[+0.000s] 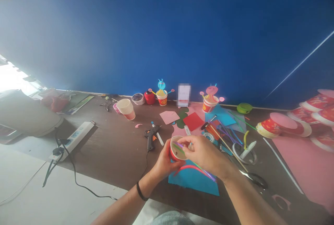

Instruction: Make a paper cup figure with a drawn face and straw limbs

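My left hand is wrapped around a red and white paper cup, whose mouth tilts up toward me. A small dark spot shows inside it. My right hand pinches a purple straw over the cup's rim, with one end in the mouth. A green strand runs alongside the straw; the fingers partly hide both. Below the hands, a curved red strip crosses a blue paper sheet. Just left of the cup lies a black glue gun beside a white marker.
Two cup figures with paper heads, a blue one and a pink one, stand by the wall. Stacked cups and a power strip sit left. Scissors, coloured straws and decorated cups lie right.
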{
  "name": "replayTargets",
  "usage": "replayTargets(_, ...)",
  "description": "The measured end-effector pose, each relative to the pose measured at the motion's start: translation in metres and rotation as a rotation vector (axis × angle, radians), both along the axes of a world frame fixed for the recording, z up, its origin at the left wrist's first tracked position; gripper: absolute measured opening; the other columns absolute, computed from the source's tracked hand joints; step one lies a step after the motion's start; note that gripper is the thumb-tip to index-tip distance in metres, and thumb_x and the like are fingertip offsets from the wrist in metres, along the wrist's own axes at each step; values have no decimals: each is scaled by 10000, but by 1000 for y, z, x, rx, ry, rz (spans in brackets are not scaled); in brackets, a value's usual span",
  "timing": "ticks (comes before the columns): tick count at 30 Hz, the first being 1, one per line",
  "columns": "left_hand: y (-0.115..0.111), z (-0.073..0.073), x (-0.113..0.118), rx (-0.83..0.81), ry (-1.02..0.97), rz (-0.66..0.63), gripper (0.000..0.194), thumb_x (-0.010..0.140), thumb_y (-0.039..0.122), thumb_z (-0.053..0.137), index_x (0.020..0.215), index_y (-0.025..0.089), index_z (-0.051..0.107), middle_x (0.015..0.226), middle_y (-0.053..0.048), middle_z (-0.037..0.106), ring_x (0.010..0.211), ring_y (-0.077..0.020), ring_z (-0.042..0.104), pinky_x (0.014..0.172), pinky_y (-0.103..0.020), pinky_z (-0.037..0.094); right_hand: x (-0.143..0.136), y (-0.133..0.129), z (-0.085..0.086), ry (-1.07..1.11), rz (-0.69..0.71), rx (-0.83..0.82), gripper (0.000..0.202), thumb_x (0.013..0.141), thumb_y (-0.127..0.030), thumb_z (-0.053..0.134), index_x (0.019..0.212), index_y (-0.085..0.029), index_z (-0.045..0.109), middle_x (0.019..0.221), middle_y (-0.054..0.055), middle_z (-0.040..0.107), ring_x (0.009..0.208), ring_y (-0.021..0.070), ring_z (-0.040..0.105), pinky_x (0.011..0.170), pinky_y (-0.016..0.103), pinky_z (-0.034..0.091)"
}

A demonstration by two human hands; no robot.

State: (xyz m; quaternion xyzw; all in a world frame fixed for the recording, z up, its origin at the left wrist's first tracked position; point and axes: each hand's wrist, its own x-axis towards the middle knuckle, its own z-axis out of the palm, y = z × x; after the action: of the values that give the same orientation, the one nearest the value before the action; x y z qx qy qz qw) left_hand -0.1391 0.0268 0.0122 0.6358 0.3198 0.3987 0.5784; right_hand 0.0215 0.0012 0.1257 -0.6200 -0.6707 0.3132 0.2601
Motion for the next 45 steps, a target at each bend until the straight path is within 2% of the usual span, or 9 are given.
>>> replayTargets(6, 0, 1, 0, 33, 22, 28, 653, 662, 234, 757, 1229, 208, 432, 1147, -69, 579, 1039, -235, 569, 885, -346, 471, -3, 0, 3, 3, 46, -22, 260, 810, -230, 487, 917, -236, 724, 519, -49, 568, 454, 93, 442, 471, 212, 308)
replayTargets(12, -1, 1, 0, 70, 64, 45, 678, 634, 223, 766, 1229, 204, 442, 1117, -78, 605, 1017, -259, 588, 866, -361, 479, -2, 3, 1, -99, 104, -28, 207, 830, -277, 496, 810, -243, 699, 616, -28, 635, 539, 106, 515, 472, 214, 283)
replayTargets(16, -1, 9, 0, 174, 126, 42, 630, 660, 217, 733, 1225, 209, 455, 1109, -75, 610, 988, -251, 600, 855, -365, 482, -3, 5, -2, -205, 99, -11, 218, 853, -311, 484, 816, -251, 690, 648, -14, 670, 547, 114, 548, 478, 225, 283)
replayTargets(20, 0, 19, -1, 321, 227, 58, 615, 655, 244, 731, 1207, 197, 465, 1137, -93, 577, 1022, -259, 572, 889, -392, 462, -8, 6, 0, -404, 58, -4, 200, 811, -266, 510, 763, -229, 701, 663, 31, 702, 598, 155, 600, 510, 255, 282)
replayTargets(25, 0, 17, -4, 459, 323, 80, 672, 650, 238, 718, 1252, 185, 423, 1193, -126, 521, 1091, -289, 522, 936, -444, 427, -12, 5, -3, -457, 38, 22, 208, 781, -214, 500, 741, -234, 703, 669, 41, 720, 610, 168, 619, 520, 257, 278)
replayTargets(31, -1, 18, -6, 486, 369, 57, 705, 647, 227, 728, 1269, 196, 397, 1193, -124, 499, 1096, -288, 505, 937, -441, 426, -10, 1, -12, -383, 0, 101, 207, 783, -201, 479, 689, -228, 662, 621, 15, 694, 530, 119, 544, 496, 238, 248)
replayTargets(36, -1, 24, -5, 507, 352, 38, 675, 663, 207, 710, 1262, 193, 399, 1173, -121, 497, 1085, -279, 503, 933, -437, 428, -13, -1, -9, -358, -26, 116, 204, 779, -178, 467, 648, -207, 620, 564, 6, 638, 501, 106, 464, 504, 238, 239)
replayTargets(41, -1, 28, -5, 517, 371, 31, 685, 638, 138, 696, 1256, 185, 404, 1166, -119, 494, 1079, -275, 499, 928, -424, 434, -15, -4, -6, -317, -64, 118, 210, 775, -168, 457, 591, -202, 552, 491, -31, 522, 459, 94, 320, 481, 242, 201)
replayTargets(45, 0, 33, -5, 545, 370, 13, 648, 663, 166, 697, 1243, 186, 410, 1146, -114, 505, 1063, -263, 509, 913, -409, 447, -15, -5, -7, -284, -86, 122, 217, 779, -180, 456, 572, -205, 512, 468, -48, 459, 457, 94, 284, 475, 243, 184)
